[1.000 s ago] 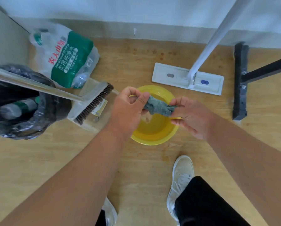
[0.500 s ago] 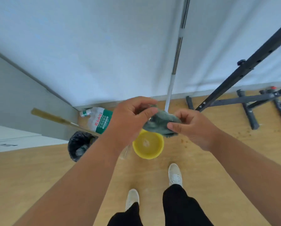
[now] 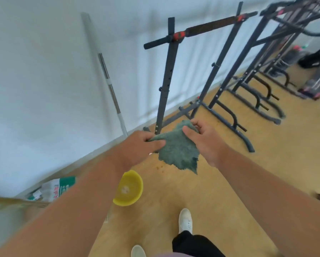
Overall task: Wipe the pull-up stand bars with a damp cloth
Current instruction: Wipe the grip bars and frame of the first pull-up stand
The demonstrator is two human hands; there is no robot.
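Note:
A grey-green cloth hangs spread out between my hands at chest height. My left hand pinches its left corner and my right hand grips its upper right corner. Straight ahead stands the black pull-up stand, its upright post rising behind the cloth. Its top bar carries red collars and a dark padded grip. Neither hand touches the stand.
A yellow basin sits on the wooden floor below my left forearm. A mop handle leans on the white wall. A bag of water bottles lies at the left. More black gym frames stand to the right.
I stood up from the basin and the view swung right toward the pull-up stand. The cloth, wrung and bunched before, now hangs unfolded between both hands.

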